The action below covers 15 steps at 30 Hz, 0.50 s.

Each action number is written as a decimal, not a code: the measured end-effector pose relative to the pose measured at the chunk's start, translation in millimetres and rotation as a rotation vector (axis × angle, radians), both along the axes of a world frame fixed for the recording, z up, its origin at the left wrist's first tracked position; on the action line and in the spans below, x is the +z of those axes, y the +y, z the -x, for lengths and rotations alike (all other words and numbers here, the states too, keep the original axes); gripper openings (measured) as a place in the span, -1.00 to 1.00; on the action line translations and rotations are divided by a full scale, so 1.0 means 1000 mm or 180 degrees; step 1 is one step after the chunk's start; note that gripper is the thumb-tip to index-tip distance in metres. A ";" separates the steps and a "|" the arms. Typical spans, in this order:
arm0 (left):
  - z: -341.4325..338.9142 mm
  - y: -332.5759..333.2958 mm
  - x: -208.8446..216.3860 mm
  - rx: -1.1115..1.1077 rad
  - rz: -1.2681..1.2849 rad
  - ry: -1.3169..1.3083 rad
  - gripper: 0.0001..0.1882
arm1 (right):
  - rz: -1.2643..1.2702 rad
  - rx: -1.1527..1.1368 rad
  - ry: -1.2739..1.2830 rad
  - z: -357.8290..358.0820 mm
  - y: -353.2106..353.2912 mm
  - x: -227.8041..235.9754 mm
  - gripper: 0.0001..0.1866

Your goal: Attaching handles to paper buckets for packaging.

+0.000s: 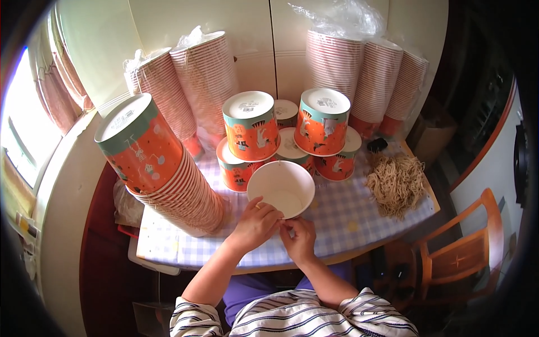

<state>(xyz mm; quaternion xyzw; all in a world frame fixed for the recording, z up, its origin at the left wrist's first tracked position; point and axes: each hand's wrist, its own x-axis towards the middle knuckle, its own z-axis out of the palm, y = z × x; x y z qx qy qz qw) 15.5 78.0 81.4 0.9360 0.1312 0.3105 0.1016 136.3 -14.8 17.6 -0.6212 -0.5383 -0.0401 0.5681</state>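
Observation:
A paper bucket (281, 188) with a white inside stands tilted toward me at the table's near middle. My left hand (258, 224) grips its near rim, thumb and fingers closed there, with a ring on one finger. Close beside it my right hand (298, 238) is closed in a pinch just below the same rim. The two hands' fingertips almost meet; what lies between the right fingertips is too small to make out. Behind the bucket, upside-down orange and green printed buckets (251, 126) are piled in two layers, one more upper bucket (323, 123) at the right.
A tall leaning stack of nested buckets (174, 194) rises at the left. Plastic-wrapped stacks (205, 78) line the back, with others (335, 67) farther right. A heap of beige cords (396, 185) lies on the checked tablecloth (359, 216) at right. A wooden chair (457, 258) stands beyond it.

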 end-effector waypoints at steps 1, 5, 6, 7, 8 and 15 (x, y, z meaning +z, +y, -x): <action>0.000 -0.001 0.000 0.0001 0.0002 -0.0003 -0.83 | 0.0013 0.0013 0.0052 0.001 0.000 0.001 -0.84; -0.001 -0.001 -0.003 0.0053 -0.0008 -0.0004 -0.85 | 0.0028 0.0034 0.0062 0.000 0.000 -0.003 -0.84; -0.001 -0.002 -0.003 0.0070 -0.0024 -0.0009 -0.85 | -0.0012 0.0007 0.0008 0.000 0.000 -0.001 -0.84; -0.001 -0.002 -0.004 0.0064 -0.0021 -0.0006 -0.85 | -0.0052 -0.0021 -0.0045 0.001 0.000 0.000 -0.84; -0.001 -0.003 -0.004 0.0062 -0.0013 -0.0016 -0.85 | -0.0048 -0.0026 -0.0039 0.001 -0.001 -0.001 -0.84; -0.002 -0.001 -0.005 0.0010 0.0096 -0.0047 -0.86 | 0.0017 0.0217 0.0321 -0.002 -0.002 -0.001 -0.82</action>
